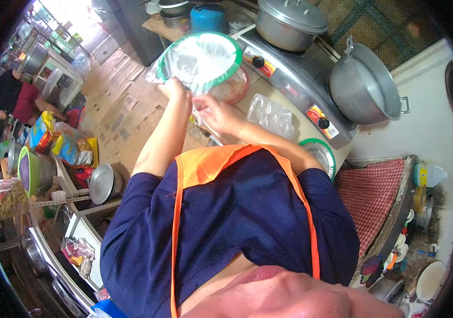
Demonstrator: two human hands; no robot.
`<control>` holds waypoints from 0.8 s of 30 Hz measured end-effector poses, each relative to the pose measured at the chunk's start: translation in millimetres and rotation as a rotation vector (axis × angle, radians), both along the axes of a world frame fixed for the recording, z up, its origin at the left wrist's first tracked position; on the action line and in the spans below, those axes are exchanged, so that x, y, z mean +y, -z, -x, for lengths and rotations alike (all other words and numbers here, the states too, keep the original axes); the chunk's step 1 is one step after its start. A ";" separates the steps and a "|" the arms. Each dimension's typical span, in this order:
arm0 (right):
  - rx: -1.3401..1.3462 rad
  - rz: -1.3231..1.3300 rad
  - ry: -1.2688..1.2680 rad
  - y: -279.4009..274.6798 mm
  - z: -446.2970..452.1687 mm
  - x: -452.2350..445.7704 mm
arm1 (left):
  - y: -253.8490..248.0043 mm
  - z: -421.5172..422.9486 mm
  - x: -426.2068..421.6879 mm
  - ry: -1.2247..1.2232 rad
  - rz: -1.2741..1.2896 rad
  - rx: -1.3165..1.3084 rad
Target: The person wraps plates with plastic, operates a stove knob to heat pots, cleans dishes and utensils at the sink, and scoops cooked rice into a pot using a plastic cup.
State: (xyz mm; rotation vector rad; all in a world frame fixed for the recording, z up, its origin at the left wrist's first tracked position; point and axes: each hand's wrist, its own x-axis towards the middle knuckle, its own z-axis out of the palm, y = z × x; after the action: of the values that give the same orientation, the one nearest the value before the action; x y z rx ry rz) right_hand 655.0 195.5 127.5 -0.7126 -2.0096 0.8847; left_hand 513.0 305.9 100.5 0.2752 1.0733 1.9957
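Observation:
A green-rimmed round basin (231,68), white inside, is covered by clear plastic (181,59) that drapes past its far-left edge. At the basin's near edge, my left hand (176,91) is closed on the plastic. Just beside it, my right hand (217,115) has its fingers pinched on a gathered end of clear plastic. Whether this is the same sheet or bag as over the basin, I cannot tell. A red-rimmed tray or basin (241,87) shows partly underneath. Crumpled clear plastic bags (270,117) lie on the counter right of my right hand.
A two-burner gas stove (290,87) carries a lidded pot (290,26) and a large open pot (362,87). A green-rimmed tray (319,151) sits by my right elbow. A blue container (208,19) stands behind the basin. Another person (22,98) is at far left.

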 end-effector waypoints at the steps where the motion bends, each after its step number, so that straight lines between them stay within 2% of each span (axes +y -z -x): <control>1: -0.044 -0.324 0.094 -7.7 3.0 -3.1 | -8.1 -5.6 -6.9 0.002 0.002 -0.001; 2: -0.044 -0.322 0.098 -18.0 -2.9 -1.9 | -16.9 -8.4 -13.7 0.071 0.008 0.021; 4: -0.437 -0.868 0.104 -41.5 -28.8 5.7 | -35.6 -12.5 -23.8 0.212 0.015 0.066; 6: -0.168 -1.001 0.410 -51.5 -55.4 16.6 | -33.8 -11.8 -22.1 0.252 -0.022 0.021; 7: -0.086 -0.785 0.675 -46.4 -62.0 24.4 | -33.2 -12.7 -22.3 0.251 -0.058 -0.024; 8: 0.355 -0.333 0.765 -37.0 -62.1 26.8 | -31.9 -13.2 -23.7 0.251 -0.093 -0.070; 9: 0.627 0.108 0.816 -29.5 -64.6 34.1 | -27.3 -19.5 -24.7 0.276 -0.106 -0.053; 10: 0.889 0.557 0.834 -20.4 -68.8 44.8 | -28.4 -31.9 -29.5 0.304 -0.118 -0.037; 11: 1.059 0.680 0.644 -9.2 -72.0 52.6 | -28.5 -45.4 -36.1 0.373 -0.089 -0.030; 12: 1.221 0.790 0.443 2.1 -73.8 58.0 | -38.7 -59.8 -50.9 0.444 -0.061 -0.024; 14: 1.214 0.730 0.520 7.5 -78.5 56.6 | -45.6 -69.1 -64.4 0.558 -0.069 -0.098; 16: 1.032 0.952 0.753 -4.1 -91.5 46.6 | -24.9 -52.7 -50.3 0.527 -0.056 0.301; 17: 1.042 0.972 0.438 13.2 -114.2 49.8 | -13.2 -40.1 -37.0 0.553 -0.239 0.133; 18: 1.063 0.951 0.462 18.0 -130.0 51.3 | -6.8 -27.9 -20.9 0.579 -0.419 -0.041; 19: 0.970 0.951 0.427 19.4 -142.6 50.7 | -24.5 -21.7 -15.0 0.544 -0.413 -0.111; 20: 0.879 0.956 0.398 24.1 -151.3 45.9 | -38.6 -18.3 -14.9 0.744 -0.527 -0.340; 21: 0.812 1.020 0.534 -8.8 -143.1 25.8 | -50.7 -17.5 -18.0 0.910 -0.566 -0.450; 22: 0.840 1.013 0.572 -13.9 -138.8 19.4 | -56.1 -20.3 -17.5 1.055 -0.570 -0.495; 24: 0.817 1.043 0.491 -19.1 -134.7 14.4 | -60.2 -27.1 -10.6 1.240 -0.494 -0.428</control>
State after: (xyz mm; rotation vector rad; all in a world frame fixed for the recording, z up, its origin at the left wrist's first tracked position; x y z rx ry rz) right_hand 789.7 209.9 146.6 -1.0806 -0.5252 1.5679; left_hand 540.0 295.3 160.7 0.5632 0.0035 1.0364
